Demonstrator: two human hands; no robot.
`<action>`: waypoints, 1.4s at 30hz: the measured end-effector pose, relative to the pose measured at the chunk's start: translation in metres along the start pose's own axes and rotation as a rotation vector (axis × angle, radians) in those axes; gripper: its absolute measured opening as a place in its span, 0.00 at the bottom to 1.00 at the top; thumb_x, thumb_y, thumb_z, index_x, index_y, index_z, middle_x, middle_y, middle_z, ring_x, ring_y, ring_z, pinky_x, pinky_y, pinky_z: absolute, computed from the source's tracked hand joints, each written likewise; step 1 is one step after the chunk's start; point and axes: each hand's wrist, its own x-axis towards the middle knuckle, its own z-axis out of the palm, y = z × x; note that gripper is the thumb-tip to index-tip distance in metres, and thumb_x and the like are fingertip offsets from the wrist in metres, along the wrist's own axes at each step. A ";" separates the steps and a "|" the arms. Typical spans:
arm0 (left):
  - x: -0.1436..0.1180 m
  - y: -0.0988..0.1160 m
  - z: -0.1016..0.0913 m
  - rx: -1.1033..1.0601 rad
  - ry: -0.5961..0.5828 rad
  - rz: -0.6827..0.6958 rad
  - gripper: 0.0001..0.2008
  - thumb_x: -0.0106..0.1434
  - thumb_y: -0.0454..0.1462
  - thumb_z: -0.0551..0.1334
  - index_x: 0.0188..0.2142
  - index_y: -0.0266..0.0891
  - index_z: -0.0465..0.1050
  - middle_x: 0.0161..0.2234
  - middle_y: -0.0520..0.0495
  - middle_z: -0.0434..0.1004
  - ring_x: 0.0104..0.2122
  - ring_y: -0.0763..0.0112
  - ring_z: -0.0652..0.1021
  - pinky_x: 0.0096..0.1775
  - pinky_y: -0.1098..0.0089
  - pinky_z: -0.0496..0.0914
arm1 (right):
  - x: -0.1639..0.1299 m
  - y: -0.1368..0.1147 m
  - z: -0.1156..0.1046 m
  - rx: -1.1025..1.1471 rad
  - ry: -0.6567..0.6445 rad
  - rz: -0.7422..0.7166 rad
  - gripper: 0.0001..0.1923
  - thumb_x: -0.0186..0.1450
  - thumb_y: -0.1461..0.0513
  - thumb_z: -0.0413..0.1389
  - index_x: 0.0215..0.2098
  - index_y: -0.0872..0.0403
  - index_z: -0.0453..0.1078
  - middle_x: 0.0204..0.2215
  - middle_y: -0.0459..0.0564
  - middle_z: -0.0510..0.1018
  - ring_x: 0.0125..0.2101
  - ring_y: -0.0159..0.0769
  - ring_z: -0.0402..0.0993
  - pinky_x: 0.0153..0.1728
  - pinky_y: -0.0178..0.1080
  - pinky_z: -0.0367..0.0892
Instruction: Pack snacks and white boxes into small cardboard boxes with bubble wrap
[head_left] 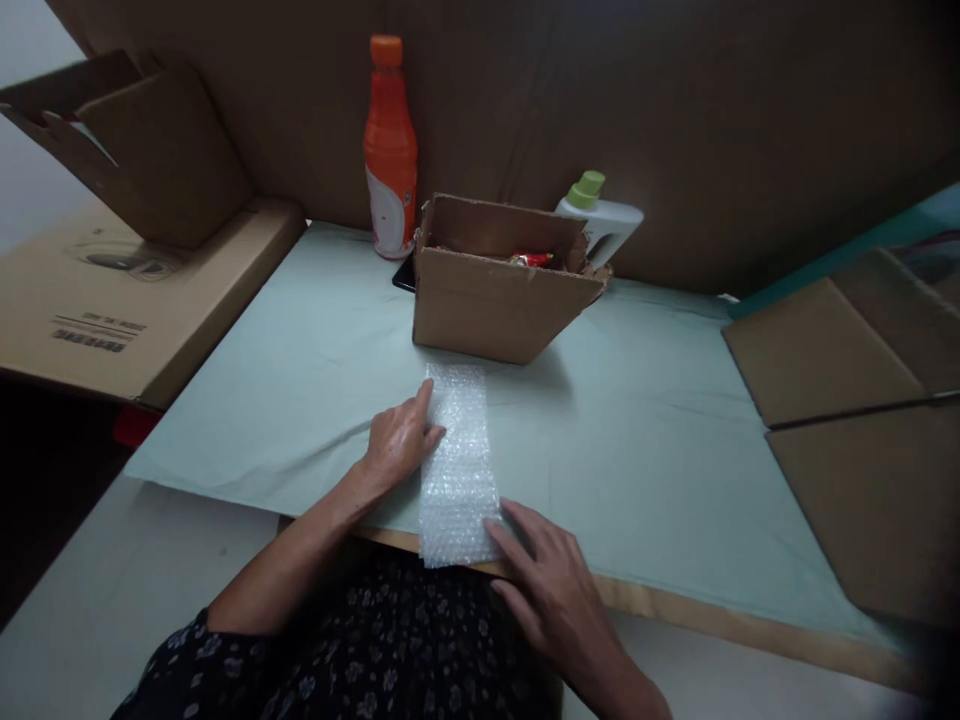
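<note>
Fingers lie flat and loosely together on both hands, pinching nothing: the left hand [400,440] presses the left edge of a strip of bubble wrap [457,468] while the right hand [551,580] rests its fingertips on the strip's near right corner, apparently pinning the springy sheet flat on the pale green table cover [660,430]. The strip runs lengthwise from the table's front edge toward an open cardboard box [499,295] just beyond it, red packets showing inside. Behind the box stand an orange bottle [390,150] and a white jug with a green cap [600,220], against a cardboard backdrop [712,110].
</note>
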 end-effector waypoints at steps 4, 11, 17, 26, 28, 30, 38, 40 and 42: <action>-0.011 -0.005 -0.003 -0.031 0.151 0.064 0.37 0.65 0.40 0.62 0.70 0.35 0.51 0.53 0.35 0.75 0.50 0.51 0.76 0.50 0.56 0.70 | 0.023 -0.003 0.010 0.036 -0.084 -0.103 0.19 0.65 0.67 0.58 0.54 0.50 0.73 0.62 0.58 0.72 0.60 0.51 0.68 0.53 0.55 0.71; -0.101 -0.030 -0.019 -0.204 -0.032 0.643 0.38 0.55 0.27 0.56 0.66 0.42 0.58 0.63 0.41 0.69 0.67 0.55 0.62 0.65 0.50 0.60 | 0.036 0.002 0.014 -0.037 -0.043 -0.210 0.11 0.68 0.68 0.57 0.47 0.53 0.75 0.54 0.57 0.78 0.52 0.50 0.73 0.48 0.52 0.70; -0.128 -0.039 0.014 -0.016 -0.058 0.683 0.34 0.58 0.26 0.57 0.65 0.37 0.59 0.65 0.36 0.66 0.68 0.48 0.61 0.64 0.44 0.60 | 0.050 0.001 0.015 -0.043 0.010 -0.235 0.07 0.67 0.68 0.57 0.40 0.54 0.76 0.46 0.55 0.81 0.44 0.46 0.75 0.44 0.48 0.69; -0.112 -0.033 0.014 -0.154 0.113 0.681 0.09 0.69 0.30 0.58 0.47 0.37 0.74 0.51 0.41 0.80 0.56 0.54 0.74 0.55 0.52 0.68 | 0.031 0.001 -0.008 0.086 -0.156 -0.234 0.36 0.62 0.58 0.65 0.65 0.54 0.62 0.66 0.64 0.65 0.61 0.56 0.64 0.55 0.58 0.67; -0.110 -0.031 0.015 -0.264 0.139 0.625 0.08 0.69 0.31 0.58 0.45 0.37 0.74 0.48 0.43 0.81 0.54 0.57 0.75 0.54 0.55 0.69 | 0.029 0.001 -0.003 0.106 -0.100 -0.216 0.37 0.64 0.61 0.62 0.68 0.54 0.57 0.64 0.64 0.67 0.61 0.54 0.65 0.55 0.57 0.67; -0.108 -0.027 0.015 -0.377 0.150 0.550 0.08 0.69 0.31 0.58 0.45 0.37 0.74 0.44 0.44 0.82 0.52 0.59 0.76 0.53 0.57 0.70 | 0.034 0.003 0.006 0.162 -0.037 -0.190 0.34 0.67 0.62 0.58 0.69 0.53 0.56 0.58 0.61 0.75 0.55 0.50 0.72 0.52 0.54 0.70; -0.091 -0.016 0.024 -0.360 0.253 0.197 0.13 0.67 0.34 0.58 0.50 0.37 0.73 0.33 0.46 0.78 0.35 0.63 0.76 0.39 0.62 0.71 | 0.080 0.016 0.025 0.316 0.102 0.124 0.22 0.70 0.60 0.55 0.62 0.51 0.66 0.47 0.53 0.82 0.39 0.41 0.80 0.39 0.44 0.75; -0.086 -0.014 0.030 -0.299 0.281 0.183 0.18 0.66 0.34 0.58 0.55 0.36 0.70 0.33 0.47 0.78 0.33 0.63 0.76 0.39 0.61 0.71 | 0.078 0.014 0.019 0.179 0.263 0.046 0.22 0.70 0.61 0.56 0.61 0.53 0.66 0.46 0.56 0.81 0.41 0.43 0.79 0.41 0.46 0.74; -0.081 -0.013 0.034 -0.250 0.287 0.180 0.21 0.66 0.34 0.58 0.58 0.36 0.68 0.33 0.46 0.78 0.33 0.62 0.76 0.40 0.60 0.71 | 0.072 0.010 0.013 0.061 0.347 -0.067 0.20 0.69 0.62 0.57 0.59 0.54 0.67 0.46 0.58 0.80 0.44 0.45 0.77 0.44 0.48 0.71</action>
